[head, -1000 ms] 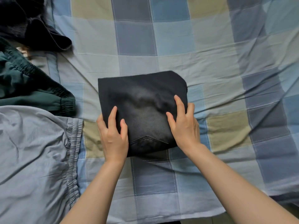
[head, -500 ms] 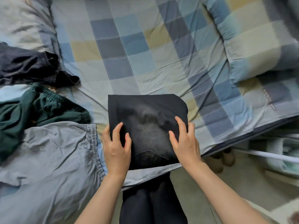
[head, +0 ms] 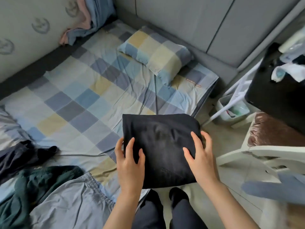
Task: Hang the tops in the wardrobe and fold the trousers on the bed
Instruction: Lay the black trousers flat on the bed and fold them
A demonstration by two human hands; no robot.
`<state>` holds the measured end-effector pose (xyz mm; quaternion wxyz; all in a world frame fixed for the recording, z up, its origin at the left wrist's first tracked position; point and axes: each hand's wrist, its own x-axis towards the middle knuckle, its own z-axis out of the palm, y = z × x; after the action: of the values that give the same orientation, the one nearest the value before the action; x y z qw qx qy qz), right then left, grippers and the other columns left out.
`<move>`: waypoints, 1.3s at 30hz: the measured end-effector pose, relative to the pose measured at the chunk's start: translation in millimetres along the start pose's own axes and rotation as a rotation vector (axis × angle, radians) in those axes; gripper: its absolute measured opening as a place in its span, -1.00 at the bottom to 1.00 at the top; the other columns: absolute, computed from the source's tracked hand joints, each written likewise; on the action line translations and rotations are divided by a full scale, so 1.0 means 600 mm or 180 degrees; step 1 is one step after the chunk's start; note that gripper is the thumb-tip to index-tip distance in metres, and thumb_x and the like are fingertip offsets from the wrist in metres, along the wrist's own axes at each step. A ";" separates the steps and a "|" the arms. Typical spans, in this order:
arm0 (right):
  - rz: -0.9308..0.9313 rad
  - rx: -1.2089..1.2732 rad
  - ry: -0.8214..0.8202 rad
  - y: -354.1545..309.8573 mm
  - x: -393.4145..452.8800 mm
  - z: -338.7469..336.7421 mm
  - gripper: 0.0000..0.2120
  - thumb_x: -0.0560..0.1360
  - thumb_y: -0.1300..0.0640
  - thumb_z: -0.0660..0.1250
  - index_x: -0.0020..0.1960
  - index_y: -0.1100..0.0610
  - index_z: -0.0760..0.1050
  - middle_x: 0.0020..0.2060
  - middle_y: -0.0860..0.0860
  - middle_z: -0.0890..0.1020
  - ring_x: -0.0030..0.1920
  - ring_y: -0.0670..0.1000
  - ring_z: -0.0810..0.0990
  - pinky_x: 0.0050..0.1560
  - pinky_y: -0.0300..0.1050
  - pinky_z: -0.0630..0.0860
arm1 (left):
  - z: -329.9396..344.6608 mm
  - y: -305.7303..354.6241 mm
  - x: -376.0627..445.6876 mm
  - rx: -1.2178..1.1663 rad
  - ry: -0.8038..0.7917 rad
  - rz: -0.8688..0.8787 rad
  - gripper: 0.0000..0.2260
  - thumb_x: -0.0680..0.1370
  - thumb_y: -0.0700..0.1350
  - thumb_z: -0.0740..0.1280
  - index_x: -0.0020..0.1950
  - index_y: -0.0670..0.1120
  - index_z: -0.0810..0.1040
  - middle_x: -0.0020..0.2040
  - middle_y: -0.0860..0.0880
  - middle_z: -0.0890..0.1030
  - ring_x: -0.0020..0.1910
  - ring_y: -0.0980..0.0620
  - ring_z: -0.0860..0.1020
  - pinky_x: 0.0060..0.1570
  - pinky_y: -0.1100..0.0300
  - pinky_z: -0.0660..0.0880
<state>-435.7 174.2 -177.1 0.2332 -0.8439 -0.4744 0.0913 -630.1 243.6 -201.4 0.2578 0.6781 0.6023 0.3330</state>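
Note:
A folded square of black trousers (head: 158,142) is lifted off the bed (head: 79,100) and held over its near right corner and the floor. My left hand (head: 128,161) grips the bundle's left edge, fingers on top. On the right edge my right hand (head: 199,154) grips it the same way. Grey trousers (head: 66,204) with an elastic waistband lie spread at the bottom left. Dark green trousers (head: 24,187) and a dark navy garment (head: 19,156) lie crumpled beside them.
A checked pillow (head: 156,52) lies at the head of the bed by a grey padded headboard (head: 198,22). Folded pink and blue cloth (head: 85,22) sits in the far corner. A white chair (head: 264,156), a small bin (head: 231,108) and a black case (head: 277,90) stand at the right.
Both hands have lifted the folded black trousers off the bed and carried them right. The view has swung up and right, showing the pillow, headboard and chair.

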 end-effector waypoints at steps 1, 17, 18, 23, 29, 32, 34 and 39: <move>0.0128 -0.0034 0.0094 0.015 -0.015 -0.026 -0.49 0.46 0.10 0.44 0.37 0.14 0.43 0.40 0.17 0.31 0.21 0.19 0.53 0.01 -0.03 0.55 | 0.005 0.025 -0.003 -0.0044 -0.0128 0.0073 -0.63 0.51 -0.19 0.43 0.32 -0.12 0.53 0.43 -0.12 0.32 0.22 -0.18 0.53 0.01 0.07 0.57; 0.1939 -0.0119 0.1383 0.298 -0.314 -0.288 -0.59 0.46 0.06 0.43 0.27 0.12 0.50 0.33 0.11 0.40 -0.20 0.04 0.65 -0.24 -0.27 0.50 | 0.180 0.337 -0.246 -0.0322 -0.1759 0.1475 -0.69 0.55 -0.11 0.39 0.29 -0.06 0.54 0.49 0.07 0.28 0.45 0.02 0.32 0.17 0.06 0.51; 0.2019 -0.0125 0.1410 0.313 -0.331 -0.299 -0.59 0.46 0.06 0.43 0.27 0.13 0.50 0.33 0.12 0.40 -0.19 0.04 0.66 -0.23 -0.25 0.52 | 0.188 0.349 -0.264 -0.0343 -0.1820 0.1565 -0.69 0.55 -0.11 0.38 0.29 -0.05 0.54 0.48 0.07 0.28 0.45 0.04 0.32 0.16 0.13 0.47; 0.2461 -0.0155 0.1587 0.430 -0.464 -0.384 -0.60 0.47 0.08 0.43 0.28 0.14 0.51 0.33 0.13 0.40 -0.13 0.06 0.66 -0.20 -0.20 0.57 | 0.258 0.441 -0.427 -0.0340 -0.2201 0.1859 -0.70 0.54 -0.10 0.39 0.28 -0.02 0.54 0.47 0.09 0.30 0.41 0.05 0.38 0.08 0.28 0.39; 0.3026 -0.0222 0.1881 0.560 -0.606 -0.467 -0.62 0.46 0.12 0.44 0.25 0.17 0.53 0.30 0.15 0.43 -0.07 0.09 0.65 -0.13 -0.07 0.63 | 0.343 0.540 -0.610 -0.0471 -0.2785 0.2266 -0.70 0.55 -0.10 0.38 0.28 -0.02 0.53 0.46 0.09 0.29 0.40 0.04 0.38 0.19 0.21 0.42; 0.3387 -0.0188 0.2029 0.614 -0.660 -0.487 -0.62 0.48 0.10 0.42 0.27 0.15 0.51 0.32 0.12 0.39 0.00 0.07 0.63 -0.05 -0.13 0.60 | 0.392 0.592 -0.679 -0.0495 -0.3059 0.2534 -0.71 0.54 -0.11 0.39 0.26 -0.04 0.55 0.43 0.06 0.34 0.34 0.04 0.44 0.11 0.24 0.46; 0.3641 -0.0177 0.2153 0.644 -0.689 -0.496 -0.63 0.49 0.10 0.40 0.27 0.14 0.50 0.32 0.11 0.38 0.02 0.06 0.63 -0.04 -0.17 0.57 | 0.424 0.623 -0.719 -0.0519 -0.3285 0.2719 -0.71 0.53 -0.12 0.40 0.25 -0.04 0.55 0.42 0.06 0.35 0.32 0.03 0.45 0.12 0.20 0.49; 0.4151 -0.0253 0.2501 0.728 -0.725 -0.523 -0.64 0.48 0.10 0.40 0.25 0.10 0.48 0.29 0.06 0.37 -0.04 0.04 0.62 -0.12 -0.20 0.57 | 0.528 0.708 -0.812 -0.0527 -0.3772 0.3181 -0.73 0.54 -0.12 0.39 0.23 -0.06 0.56 0.41 0.04 0.37 0.33 -0.01 0.45 0.15 0.18 0.47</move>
<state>-218.9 -481.5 -141.4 0.2532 -0.9315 0.2351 -0.1136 -140.3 -281.8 -155.4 0.4058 0.9124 -0.0397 0.0356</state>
